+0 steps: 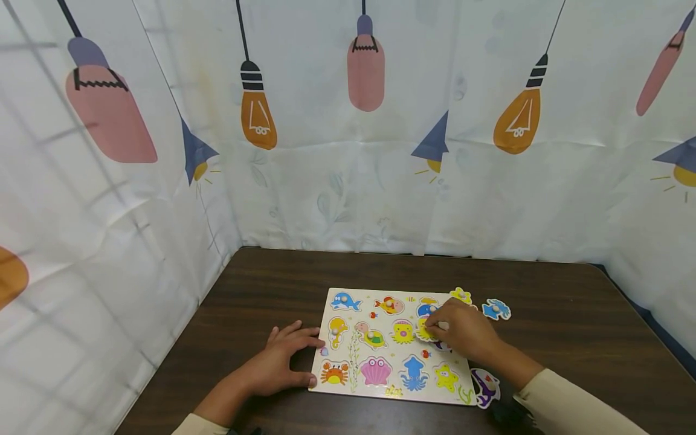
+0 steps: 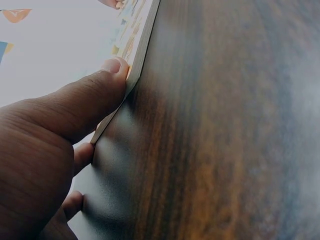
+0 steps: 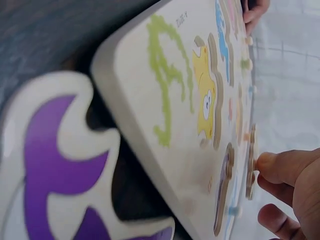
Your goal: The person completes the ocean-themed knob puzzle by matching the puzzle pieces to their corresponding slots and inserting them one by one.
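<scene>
Over the right part of a wooden puzzle board (image 1: 380,394), my right hand (image 1: 462,326) pinches a yellow knobbed puzzle piece (image 1: 422,332) between thumb and finger. The right wrist view shows this piece (image 3: 251,172) edge-on, raised above the board. My left hand (image 1: 283,357) touches the board's left edge with spread fingers, its thumb (image 2: 107,82) on the rim near the front corner. A pictured yellow octopus (image 1: 402,331) lies on the board just left of the held piece. Part of the board is hidden under the right hand.
Knobbed whale (image 1: 345,301), fish (image 1: 389,306), seahorse (image 1: 336,333) and turtle (image 1: 371,336) pieces sit in the board. Off its right side lie a purple piece (image 1: 486,388), a blue piece (image 1: 496,309) and a yellow piece (image 1: 461,295). A printed curtain (image 1: 337,199) hangs behind the dark table (image 1: 293,272).
</scene>
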{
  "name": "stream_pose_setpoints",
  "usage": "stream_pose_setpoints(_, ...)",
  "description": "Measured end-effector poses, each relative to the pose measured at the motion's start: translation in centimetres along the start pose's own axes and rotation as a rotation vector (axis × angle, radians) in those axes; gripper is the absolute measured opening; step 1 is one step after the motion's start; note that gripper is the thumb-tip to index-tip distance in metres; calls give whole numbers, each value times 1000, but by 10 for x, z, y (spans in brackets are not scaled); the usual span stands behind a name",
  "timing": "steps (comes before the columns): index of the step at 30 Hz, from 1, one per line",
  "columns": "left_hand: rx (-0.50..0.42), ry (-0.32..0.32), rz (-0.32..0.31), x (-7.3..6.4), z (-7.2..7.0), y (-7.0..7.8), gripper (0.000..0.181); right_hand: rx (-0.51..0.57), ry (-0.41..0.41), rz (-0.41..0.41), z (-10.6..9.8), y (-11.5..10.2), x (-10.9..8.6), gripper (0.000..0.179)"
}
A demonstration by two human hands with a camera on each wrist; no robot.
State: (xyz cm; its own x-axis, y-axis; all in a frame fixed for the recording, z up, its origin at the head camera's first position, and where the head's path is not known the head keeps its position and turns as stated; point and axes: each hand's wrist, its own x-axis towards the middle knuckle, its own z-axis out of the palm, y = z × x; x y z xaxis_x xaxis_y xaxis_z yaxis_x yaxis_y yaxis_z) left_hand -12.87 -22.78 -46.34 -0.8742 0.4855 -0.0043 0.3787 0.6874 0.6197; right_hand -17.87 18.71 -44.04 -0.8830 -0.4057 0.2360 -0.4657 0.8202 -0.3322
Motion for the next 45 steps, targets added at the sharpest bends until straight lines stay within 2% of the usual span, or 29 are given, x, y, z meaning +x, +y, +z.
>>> stream_pose_setpoints(11,0,0,-4,1,-1,0,58,8,-52,31,4,-15,10,9)
stream_pose_setpoints(19,2,2,-6,1,-1,1,58,13,-63,10,8,-20,15,9)
stream_pose_setpoints(28,-1,0,-3,0,0,0,58,42,-83,42,14,-25,18,7)
stream_pose_setpoints(37,-18,-1,-3,0,0,0,59,30,-60,6,19,-28,21,9)
stream_pose_setpoints(45,-16,0,-2,-1,0,1,59,40,-81,-19,23,-32,26,7)
